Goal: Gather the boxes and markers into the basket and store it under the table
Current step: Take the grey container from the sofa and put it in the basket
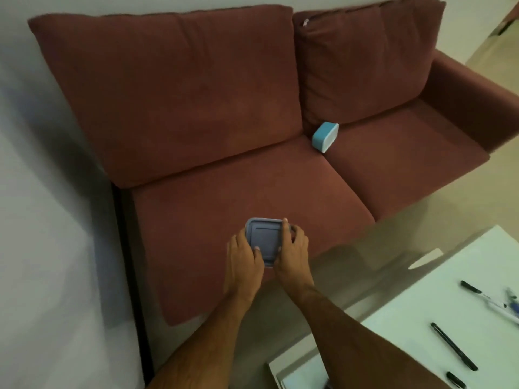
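Observation:
A grey-blue square box (264, 237) with a lid is held over the front of the left sofa seat. My left hand (243, 255) grips its left side and my right hand (292, 248) grips its right side. A second box (325, 136), light blue and white, stands on its edge in the gap between the two seat cushions, against the back cushion. Black markers (453, 346) lie on the white table (398, 327) at the lower right, with another marker (471, 287) and some white and blue pens (502, 304) near the right edge. No basket is in view.
The dark red sofa (196, 122) fills most of the view, with its armrest (477, 94) at the right. A white wall (42, 220) runs along the left. Beige floor (407, 197) lies between the sofa and the table.

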A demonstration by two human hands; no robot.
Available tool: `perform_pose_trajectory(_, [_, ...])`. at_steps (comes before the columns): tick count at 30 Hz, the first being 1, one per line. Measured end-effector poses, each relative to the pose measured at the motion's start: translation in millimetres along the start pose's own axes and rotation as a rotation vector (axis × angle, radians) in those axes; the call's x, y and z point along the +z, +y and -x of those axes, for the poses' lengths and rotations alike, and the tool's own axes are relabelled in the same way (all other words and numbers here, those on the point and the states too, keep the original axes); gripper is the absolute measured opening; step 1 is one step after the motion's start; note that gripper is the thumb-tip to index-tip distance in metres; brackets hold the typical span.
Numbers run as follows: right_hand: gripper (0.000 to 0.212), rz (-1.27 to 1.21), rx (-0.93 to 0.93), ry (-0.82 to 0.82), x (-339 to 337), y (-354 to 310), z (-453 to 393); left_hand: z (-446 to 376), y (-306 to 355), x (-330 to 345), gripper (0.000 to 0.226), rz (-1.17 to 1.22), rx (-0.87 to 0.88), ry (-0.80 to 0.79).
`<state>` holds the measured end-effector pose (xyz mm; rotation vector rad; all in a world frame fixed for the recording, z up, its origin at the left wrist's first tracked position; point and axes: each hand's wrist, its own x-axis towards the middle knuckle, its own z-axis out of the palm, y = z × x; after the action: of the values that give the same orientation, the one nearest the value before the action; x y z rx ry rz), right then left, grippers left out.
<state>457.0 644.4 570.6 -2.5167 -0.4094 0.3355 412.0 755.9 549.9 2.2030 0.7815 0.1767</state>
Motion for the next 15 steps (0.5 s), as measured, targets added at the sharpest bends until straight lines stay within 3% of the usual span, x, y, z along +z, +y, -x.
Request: perform_pose_trajectory(15, [0.083, 0.066, -0.001, 0.001, -67.3, 171.4, 174.7, 227.4, 63.0, 118.3, 0.045, 0.042, -0.057, -0.011])
